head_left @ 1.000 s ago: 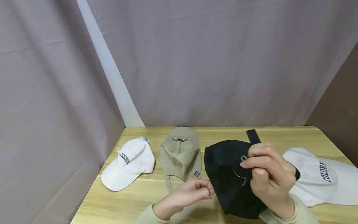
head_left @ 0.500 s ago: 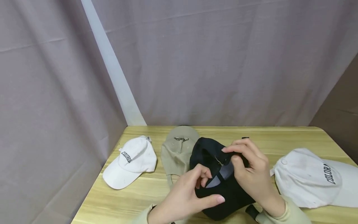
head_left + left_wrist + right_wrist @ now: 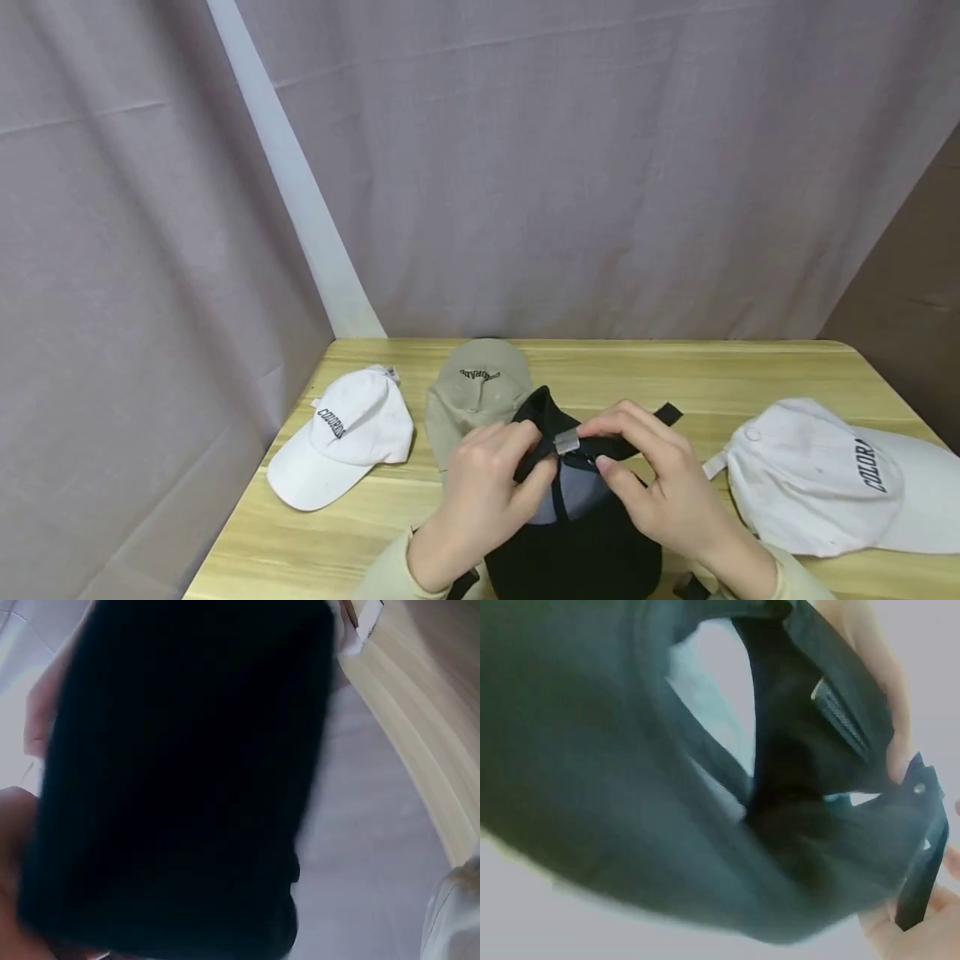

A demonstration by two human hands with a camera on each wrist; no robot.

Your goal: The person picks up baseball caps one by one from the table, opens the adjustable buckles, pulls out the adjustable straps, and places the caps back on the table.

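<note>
Both hands hold a black baseball cap [image 3: 573,554] low over the front of the table, its back opening and grey lining turned up. My left hand [image 3: 491,492] grips the cap's back edge left of the metal buckle [image 3: 567,441]. Thumb and forefinger of my right hand [image 3: 671,492] pinch the strap just right of that buckle. The loose strap end [image 3: 667,414] sticks out beyond the right fingers. In the left wrist view the dark cap [image 3: 180,780] blocks most of the scene. Its inside and band [image 3: 817,772] show in the right wrist view.
A beige cap [image 3: 483,375] lies behind the black one, partly covered by it. One white cap [image 3: 345,437] rests at the table's left, another white cap [image 3: 817,475] at the right. Grey curtains [image 3: 525,167] hang behind the wooden table [image 3: 750,367].
The black cap has turned from its outer side up to its back opening up, and come lower. My left hand has taken hold of its edge; my right hand has moved to the buckle.
</note>
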